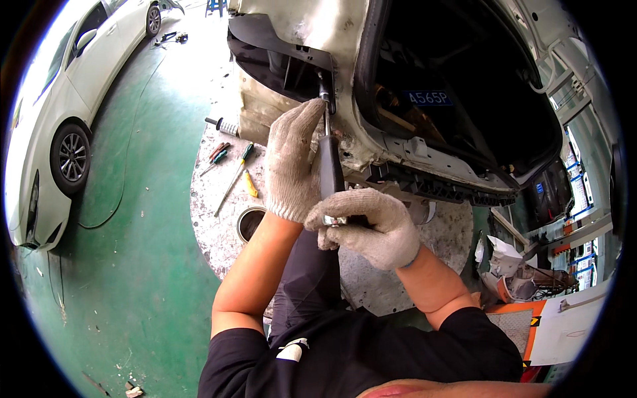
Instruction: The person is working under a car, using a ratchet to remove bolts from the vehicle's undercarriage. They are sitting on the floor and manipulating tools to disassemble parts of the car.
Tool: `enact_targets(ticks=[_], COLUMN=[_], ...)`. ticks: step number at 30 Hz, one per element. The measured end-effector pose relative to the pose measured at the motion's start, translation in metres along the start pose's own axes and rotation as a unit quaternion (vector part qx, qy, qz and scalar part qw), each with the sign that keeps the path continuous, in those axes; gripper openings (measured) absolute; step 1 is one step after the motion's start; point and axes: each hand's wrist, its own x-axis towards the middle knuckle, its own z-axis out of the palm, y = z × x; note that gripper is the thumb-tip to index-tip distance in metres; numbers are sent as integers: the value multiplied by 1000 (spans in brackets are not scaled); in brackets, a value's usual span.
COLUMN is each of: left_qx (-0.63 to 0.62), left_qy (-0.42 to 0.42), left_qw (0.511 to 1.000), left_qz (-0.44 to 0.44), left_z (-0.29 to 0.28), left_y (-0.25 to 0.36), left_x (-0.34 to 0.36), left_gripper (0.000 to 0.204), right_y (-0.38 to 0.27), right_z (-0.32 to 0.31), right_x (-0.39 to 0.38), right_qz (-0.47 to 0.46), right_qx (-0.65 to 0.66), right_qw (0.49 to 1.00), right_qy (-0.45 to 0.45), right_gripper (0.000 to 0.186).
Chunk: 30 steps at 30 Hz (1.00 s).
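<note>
A black-handled tool (330, 166) with a slim metal shaft stands almost upright in front of the car body (298, 16). Its tip meets the dark plastic bracket (285, 40) at the rear corner; the exact contact is hidden. My left hand (292, 159), in a knit work glove, is closed with its fingertips at the metal shaft. Lower down, my right hand (368, 225), gloved too, curls around the bottom end of the tool. A bit of shiny metal shows between its fingers.
Screwdrivers (234, 179), a yellow-handled tool (250, 184) and a round tin (251, 224) lie on the stained round platform (215, 249). The open trunk (458, 66) gapes at right. A white car (99, 53) stands left on the green floor (146, 265). Bags and parts (507, 262) clutter the right.
</note>
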Motion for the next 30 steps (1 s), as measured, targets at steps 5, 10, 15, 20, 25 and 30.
enact_targets(ticks=[5, 10, 15, 20, 25, 30], left_qx=[-1, -21, -28, -83, -340, -354], left_qy=[20, 55, 45, 35, 35, 28], left_qw=[1000, 998, 998, 989, 879, 891], left_qz=[-11, -24, -43, -118, -332, -282], left_z=[5, 7, 3, -8, -36, -45], left_y=[-2, -1, -3, 11, 50, 55], left_x=[0, -1, -2, -13, -46, -83], left_gripper=[48, 45, 47, 45, 39, 65], right_y=[-1, -7, 8, 20, 35, 44], right_z=[5, 7, 4, 16, 10, 22], right_x=[1, 3, 4, 6, 5, 1], right_qz=[14, 60, 48, -86, -98, -65], right_qx=[-13, -35, 16, 231, 223, 225], right_qw=[1000, 997, 999, 968, 969, 970], right_qy=[19, 22, -9, 57, 29, 68], right_gripper=[40, 38, 43, 45, 45, 43])
